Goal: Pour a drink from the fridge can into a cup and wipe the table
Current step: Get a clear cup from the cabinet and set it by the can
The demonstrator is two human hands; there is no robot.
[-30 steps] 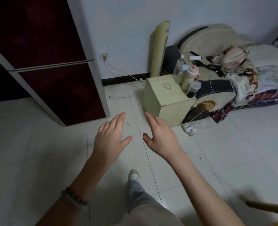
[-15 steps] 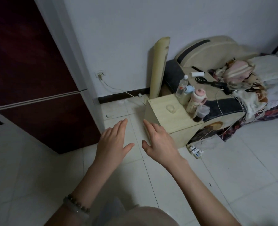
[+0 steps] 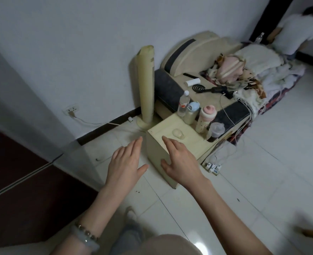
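The dark red fridge (image 3: 23, 196) fills the lower left, both doors closed. A small cream bedside table (image 3: 170, 144) stands ahead on the tiled floor. At its right edge sits a lidded clear cup (image 3: 215, 131) with dark liquid, beside a pink bottle (image 3: 206, 116), a blue-capped bottle (image 3: 191, 112) and a water bottle (image 3: 183, 103). My left hand (image 3: 125, 163) and my right hand (image 3: 179, 160) hover flat and empty in front of the table, fingers straight. No can is in view.
A cream tower fan (image 3: 145, 85) stands against the wall. A low bed (image 3: 216, 85) piled with clothes lies behind the table. A power strip (image 3: 213, 167) lies on the floor. A person (image 3: 297, 32) crouches at the far right. A wall socket (image 3: 72, 109) holds a plug.
The view has swung right and come closer to the bedside table; the fridge has slid to the left edge. Both hands stay open and held out in front.
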